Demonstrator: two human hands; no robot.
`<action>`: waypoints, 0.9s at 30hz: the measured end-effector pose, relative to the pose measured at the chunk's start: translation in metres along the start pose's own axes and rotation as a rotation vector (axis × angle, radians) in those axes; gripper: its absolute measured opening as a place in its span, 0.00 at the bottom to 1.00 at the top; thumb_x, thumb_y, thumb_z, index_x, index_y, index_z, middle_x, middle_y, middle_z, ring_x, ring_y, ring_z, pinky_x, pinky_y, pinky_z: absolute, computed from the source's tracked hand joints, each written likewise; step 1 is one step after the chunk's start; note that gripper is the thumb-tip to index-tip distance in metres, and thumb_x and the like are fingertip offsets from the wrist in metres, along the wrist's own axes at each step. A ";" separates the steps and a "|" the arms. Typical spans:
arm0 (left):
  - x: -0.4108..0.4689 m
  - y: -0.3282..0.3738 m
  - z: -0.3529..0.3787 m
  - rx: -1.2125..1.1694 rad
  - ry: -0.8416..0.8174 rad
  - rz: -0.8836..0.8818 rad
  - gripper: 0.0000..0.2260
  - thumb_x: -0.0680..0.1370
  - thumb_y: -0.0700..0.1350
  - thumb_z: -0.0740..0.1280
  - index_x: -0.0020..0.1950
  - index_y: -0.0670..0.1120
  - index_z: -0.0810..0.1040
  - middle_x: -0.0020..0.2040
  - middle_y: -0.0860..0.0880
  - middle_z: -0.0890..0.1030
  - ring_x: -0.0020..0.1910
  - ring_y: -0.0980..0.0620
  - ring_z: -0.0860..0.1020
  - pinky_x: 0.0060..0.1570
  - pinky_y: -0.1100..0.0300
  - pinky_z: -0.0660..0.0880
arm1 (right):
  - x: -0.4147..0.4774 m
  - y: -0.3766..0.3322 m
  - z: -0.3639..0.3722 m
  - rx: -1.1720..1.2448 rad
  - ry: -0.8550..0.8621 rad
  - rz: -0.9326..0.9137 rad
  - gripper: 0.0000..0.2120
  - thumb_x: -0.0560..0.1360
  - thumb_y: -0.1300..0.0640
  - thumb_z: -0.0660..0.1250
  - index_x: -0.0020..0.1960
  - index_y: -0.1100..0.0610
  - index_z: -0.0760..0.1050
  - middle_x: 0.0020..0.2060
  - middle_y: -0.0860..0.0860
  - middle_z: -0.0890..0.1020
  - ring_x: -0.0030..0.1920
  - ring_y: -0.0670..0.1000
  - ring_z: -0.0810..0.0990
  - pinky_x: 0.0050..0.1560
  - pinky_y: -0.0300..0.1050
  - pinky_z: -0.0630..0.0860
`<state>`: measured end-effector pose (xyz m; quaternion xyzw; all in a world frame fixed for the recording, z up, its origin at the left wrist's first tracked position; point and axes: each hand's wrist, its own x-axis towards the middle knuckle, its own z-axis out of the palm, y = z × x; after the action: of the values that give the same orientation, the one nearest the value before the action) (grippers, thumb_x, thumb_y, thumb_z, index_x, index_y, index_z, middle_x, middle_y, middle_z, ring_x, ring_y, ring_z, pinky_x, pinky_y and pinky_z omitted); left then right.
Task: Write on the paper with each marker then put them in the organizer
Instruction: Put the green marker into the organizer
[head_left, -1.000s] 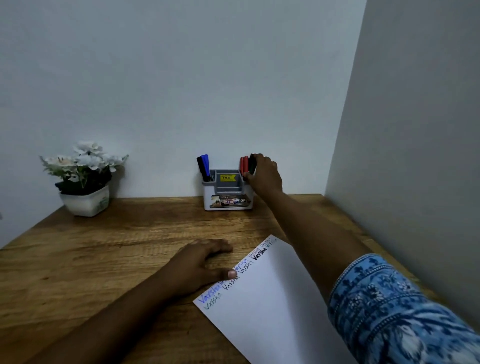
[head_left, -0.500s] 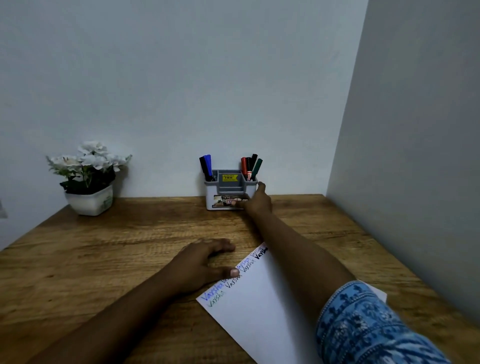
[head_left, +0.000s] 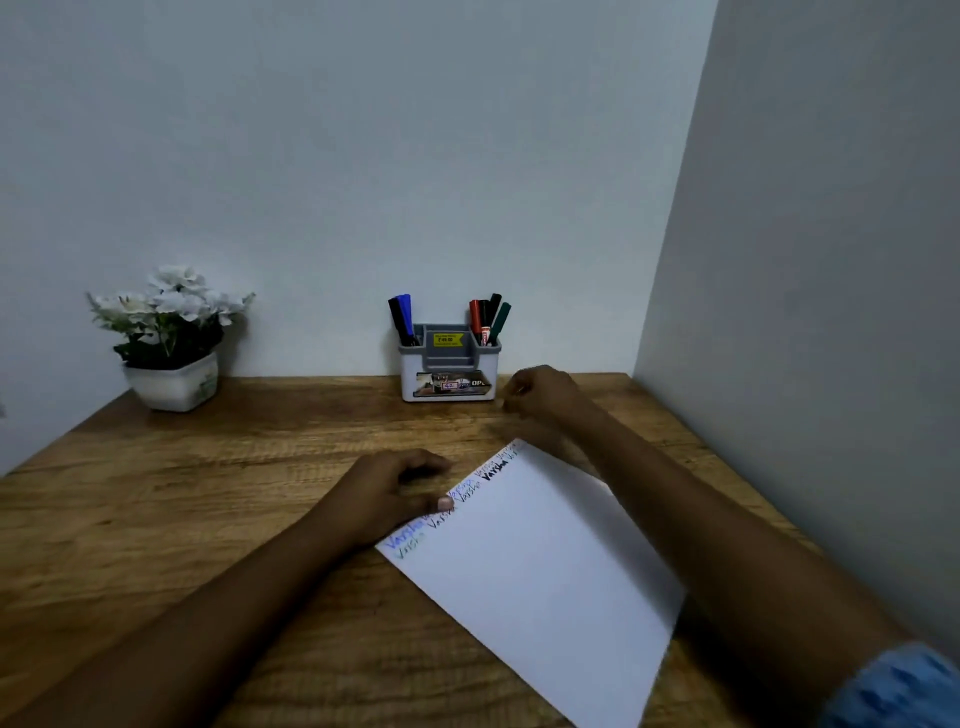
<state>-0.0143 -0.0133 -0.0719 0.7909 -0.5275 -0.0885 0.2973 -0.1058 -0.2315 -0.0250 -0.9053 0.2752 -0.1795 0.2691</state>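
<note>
Pulling back from the white and grey plastic desk organizer (head_left: 449, 387), the right hand (head_left: 543, 395) now hangs over the brown wooden table (head_left: 208, 493) just right of it and apart from it. Its fingers look loosely curled with nothing in them, though the hand is blurred. The left hand (head_left: 387, 493) has stayed palm down on the table, fingers relaxed and slightly bent, its thumb tip pressing the upper edge of the white sheet of paper (head_left: 545, 571). The paper lies slanted, with handwritten words in several colours along that edge. The organizer stands at the back against the pale wall (head_left: 363, 156). It holds a blue marker (head_left: 405, 317) and a black marker (head_left: 397, 322) in its left compartment, and a red marker (head_left: 474, 317), a green marker (head_left: 501, 322) and dark ones between them in its right. White flowers in a white pot (head_left: 174, 387) sit far left
</note>
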 end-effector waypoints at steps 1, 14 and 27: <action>0.000 0.001 0.000 0.003 0.008 -0.007 0.22 0.71 0.54 0.72 0.65 0.54 0.74 0.65 0.57 0.75 0.60 0.63 0.71 0.57 0.69 0.64 | -0.022 0.000 -0.008 -0.003 -0.095 -0.059 0.02 0.71 0.59 0.70 0.42 0.52 0.81 0.40 0.49 0.83 0.47 0.49 0.80 0.46 0.40 0.72; -0.014 0.011 -0.001 0.044 0.123 0.030 0.16 0.73 0.58 0.68 0.58 0.53 0.80 0.60 0.57 0.79 0.58 0.59 0.75 0.57 0.63 0.71 | -0.107 0.016 0.013 -0.441 -0.422 -0.167 0.34 0.78 0.36 0.51 0.77 0.50 0.47 0.78 0.51 0.47 0.77 0.49 0.45 0.75 0.56 0.44; -0.008 0.006 0.013 0.404 -0.153 0.021 0.47 0.61 0.80 0.42 0.76 0.57 0.52 0.76 0.58 0.53 0.75 0.57 0.52 0.72 0.53 0.53 | -0.117 0.013 0.030 -0.454 -0.170 -0.113 0.28 0.79 0.39 0.50 0.75 0.51 0.59 0.75 0.52 0.60 0.74 0.54 0.58 0.72 0.53 0.58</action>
<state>-0.0284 -0.0126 -0.0808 0.8197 -0.5639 -0.0375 0.0931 -0.1883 -0.1594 -0.0769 -0.9684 0.2340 -0.0509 0.0703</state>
